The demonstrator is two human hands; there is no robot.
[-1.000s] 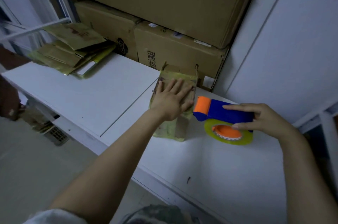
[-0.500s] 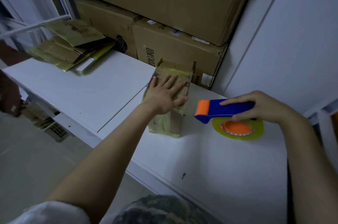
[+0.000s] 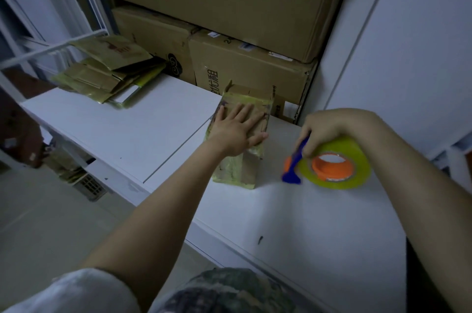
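Left hand (image 3: 236,133) presses flat, fingers spread, on taped cardboard box (image 3: 240,149) on white table (image 3: 319,223). Right hand (image 3: 332,128) grips blue-orange tape dispenser (image 3: 329,164), lifted just right of box.

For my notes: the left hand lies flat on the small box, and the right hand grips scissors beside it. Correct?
Not scissors: the head view shows the right hand gripping a tape dispenser beside the small box. The left hand lies flat on it.

The small box (image 3: 238,144) is brown cardboard wrapped in glossy yellowish tape. Right of it, the tape dispenser (image 3: 329,163) is smooth plastic, blue and orange, its roll shiny. The tabletop (image 3: 293,213) under the box is matt white.
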